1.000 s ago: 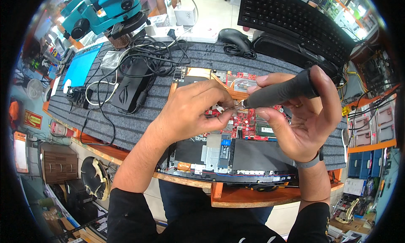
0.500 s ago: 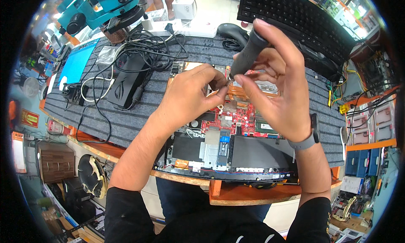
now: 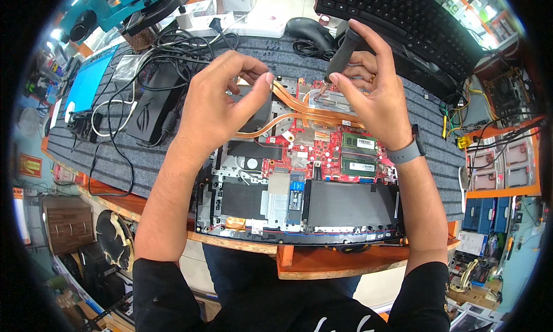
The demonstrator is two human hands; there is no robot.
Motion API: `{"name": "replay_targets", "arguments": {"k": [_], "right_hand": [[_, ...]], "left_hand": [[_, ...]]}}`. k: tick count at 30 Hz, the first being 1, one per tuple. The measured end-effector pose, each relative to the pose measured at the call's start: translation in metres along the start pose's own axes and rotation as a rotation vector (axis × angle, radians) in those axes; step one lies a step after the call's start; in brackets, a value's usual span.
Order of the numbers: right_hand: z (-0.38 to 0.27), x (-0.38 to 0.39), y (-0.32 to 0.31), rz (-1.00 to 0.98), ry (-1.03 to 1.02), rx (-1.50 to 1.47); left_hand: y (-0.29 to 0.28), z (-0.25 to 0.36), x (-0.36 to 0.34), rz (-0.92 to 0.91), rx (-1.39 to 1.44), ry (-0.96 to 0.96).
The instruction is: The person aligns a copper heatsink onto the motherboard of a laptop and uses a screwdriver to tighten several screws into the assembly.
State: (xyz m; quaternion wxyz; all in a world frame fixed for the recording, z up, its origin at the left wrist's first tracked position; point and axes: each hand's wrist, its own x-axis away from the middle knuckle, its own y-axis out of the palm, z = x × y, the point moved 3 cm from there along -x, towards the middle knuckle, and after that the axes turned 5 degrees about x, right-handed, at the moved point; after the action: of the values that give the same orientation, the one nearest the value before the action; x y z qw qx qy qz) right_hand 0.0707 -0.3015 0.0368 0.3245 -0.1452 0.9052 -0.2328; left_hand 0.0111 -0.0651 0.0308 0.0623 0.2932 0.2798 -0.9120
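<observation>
An opened laptop (image 3: 345, 208) lies on the mat, its red circuit board (image 3: 308, 159) and copper heat pipes (image 3: 322, 117) exposed. My right hand (image 3: 371, 81) grips a dark-handled screwdriver (image 3: 344, 55), index finger on its end cap. The screwdriver leans, its shaft pointing down to the metal plate beyond the heat pipes; I cannot tell whether the tip touches. Over the laptop's far left part is my left hand (image 3: 216, 95), thumb and index finger pinched together. What lies between those fingertips, if anything, is too small to make out. Two green memory modules (image 3: 358, 153) sit near my right wrist.
A black power adapter (image 3: 155, 110) and tangled cables (image 3: 173, 49) lie left of the laptop. At the back are a black mouse (image 3: 311, 32) and a tilted black keyboard (image 3: 397, 26). A teal microscope (image 3: 109, 12) stands far left, near a blue mat (image 3: 92, 87).
My left hand has moved left, away from the screwdriver tip, uncovering the heat pipes. The screwdriver stays in my right hand, its tip now slightly farther right. The whole view has shifted a little.
</observation>
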Motion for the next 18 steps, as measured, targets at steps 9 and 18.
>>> {"name": "replay_targets", "arguments": {"k": [9, 18], "right_hand": [[0.002, 0.000, 0.003, -0.009, -0.033, 0.050], [-0.016, -0.026, -0.012, -0.186, -0.037, 0.153]], "left_hand": [[0.004, -0.003, 0.003, -0.030, -0.029, 0.038], [0.027, -0.010, 0.012, -0.391, -0.203, 0.243]]}}
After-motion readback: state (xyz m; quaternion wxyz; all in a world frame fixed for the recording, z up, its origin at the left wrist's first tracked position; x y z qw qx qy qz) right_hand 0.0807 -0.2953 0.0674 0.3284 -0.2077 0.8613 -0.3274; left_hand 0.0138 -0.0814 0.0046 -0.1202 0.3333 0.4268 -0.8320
